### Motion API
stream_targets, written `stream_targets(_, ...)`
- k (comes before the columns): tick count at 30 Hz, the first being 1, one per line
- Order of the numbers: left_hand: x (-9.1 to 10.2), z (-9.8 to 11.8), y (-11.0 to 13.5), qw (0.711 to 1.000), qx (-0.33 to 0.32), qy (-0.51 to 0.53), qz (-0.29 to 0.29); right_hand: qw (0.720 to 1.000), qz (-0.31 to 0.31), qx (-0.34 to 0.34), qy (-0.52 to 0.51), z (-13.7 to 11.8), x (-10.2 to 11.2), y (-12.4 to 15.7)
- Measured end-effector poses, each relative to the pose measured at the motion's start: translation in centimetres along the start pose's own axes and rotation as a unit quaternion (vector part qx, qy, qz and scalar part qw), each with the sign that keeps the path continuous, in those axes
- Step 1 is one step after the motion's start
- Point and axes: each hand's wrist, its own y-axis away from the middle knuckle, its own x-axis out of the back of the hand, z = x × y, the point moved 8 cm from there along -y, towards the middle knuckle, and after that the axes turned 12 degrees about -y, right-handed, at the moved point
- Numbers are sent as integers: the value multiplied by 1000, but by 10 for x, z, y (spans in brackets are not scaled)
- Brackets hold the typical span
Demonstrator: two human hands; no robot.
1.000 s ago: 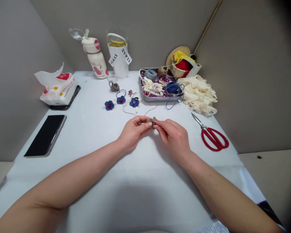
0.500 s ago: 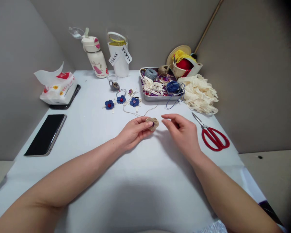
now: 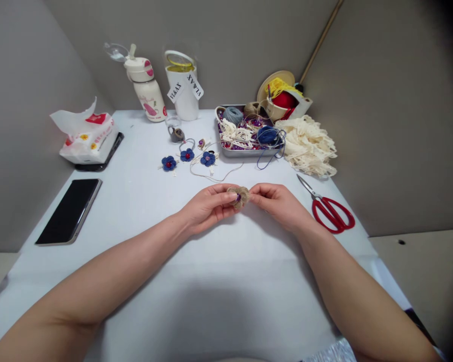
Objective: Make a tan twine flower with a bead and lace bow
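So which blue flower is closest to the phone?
The leftmost blue flower in the row of three. It lies nearest the black smartphone, while the other two sit further right, toward the metal tray.

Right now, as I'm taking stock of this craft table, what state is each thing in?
Left hand: holding the flower
Right hand: touching the flower's edge
Burlap flower: held up between the hands
Red-handled scissors: blades closed, lying flat
Phone: lying flat, screen dark
Water bottle: cap flipped open
Wipes pack: opened, sheet sticking out
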Motion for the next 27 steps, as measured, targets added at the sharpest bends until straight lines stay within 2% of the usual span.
stream_targets(5,-2,1,0,1000,-2,9,-9,999,17,-25,-25,6,2,-1)
stream_targets(13,-6,-9,-1,999,32,-20,-19,997,56,-1,59,1,1,0)
stream_targets(19,-10,-17,3,995,87,-21,-34,995,49,8,81,1,-2,-1)
stream_targets(27,-8,-17,4,994,98,-31,-28,989,52,14,137,2,-2,-1)
